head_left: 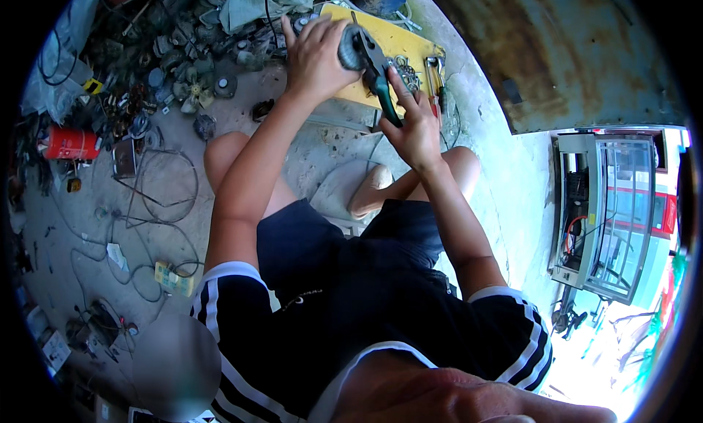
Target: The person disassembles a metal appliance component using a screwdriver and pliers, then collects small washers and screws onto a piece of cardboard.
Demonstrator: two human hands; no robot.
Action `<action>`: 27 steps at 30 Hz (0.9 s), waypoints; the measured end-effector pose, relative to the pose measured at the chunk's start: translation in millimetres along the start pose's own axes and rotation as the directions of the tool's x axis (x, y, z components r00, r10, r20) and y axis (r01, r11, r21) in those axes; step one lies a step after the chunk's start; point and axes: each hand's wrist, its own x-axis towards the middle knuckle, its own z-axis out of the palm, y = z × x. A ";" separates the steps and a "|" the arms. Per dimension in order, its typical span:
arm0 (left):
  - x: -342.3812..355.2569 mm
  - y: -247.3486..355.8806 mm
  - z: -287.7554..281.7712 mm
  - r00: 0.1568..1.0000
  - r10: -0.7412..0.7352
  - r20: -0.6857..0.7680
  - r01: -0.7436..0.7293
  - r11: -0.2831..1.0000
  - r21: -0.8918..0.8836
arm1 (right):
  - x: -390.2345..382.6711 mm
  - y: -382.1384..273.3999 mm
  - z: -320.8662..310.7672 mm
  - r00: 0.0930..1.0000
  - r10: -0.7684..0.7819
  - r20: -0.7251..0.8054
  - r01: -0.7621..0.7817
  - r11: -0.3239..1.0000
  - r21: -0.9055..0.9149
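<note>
My left hand point(313, 62) grips a round grey ribbed part point(351, 49), which looks like a small motor part, above a yellow board point(384, 31). In my right hand point(414, 130) is a pair of pliers point(376, 65) with dark jaws and green handles. The jaws reach to the right side of the round part; whether they bite on it I cannot tell. Just beyond the pliers, a cluster of small metal pieces point(405, 71) lies on the board. Hand tools point(437, 79), one with a red handle, rest at the board's right edge.
A heap of motor parts point(190, 38) covers the floor at the far left, with a red can point(71, 142) beside it. Loose cable point(165, 196) loops across the left floor. A rusty metal sheet point(578, 49) overhangs the far right; a glass-fronted cabinet point(608, 210) stands at right.
</note>
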 end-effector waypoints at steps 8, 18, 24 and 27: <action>-10.1 -10.4 8.3 1.000 0.001 0.024 -0.004 0.995 0.101 | 9.9 -15.6 -17.3 0.838 -0.272 -0.473 0.331 0.943 0.045; -9.4 -16.0 4.9 0.996 -0.085 0.038 0.083 0.995 0.046 | 10.8 -7.0 -14.2 0.911 -0.077 -0.405 0.181 0.957 0.226; -8.8 -6.7 0.4 0.999 -0.040 0.008 0.040 0.999 0.012 | 8.2 -4.2 -3.5 0.839 -0.294 -0.458 0.375 0.922 0.096; -11.8 -0.9 -8.7 0.999 -0.030 0.041 0.031 0.999 -0.036 | 0.3 -4.2 -7.8 0.999 -0.032 0.002 0.031 0.989 0.145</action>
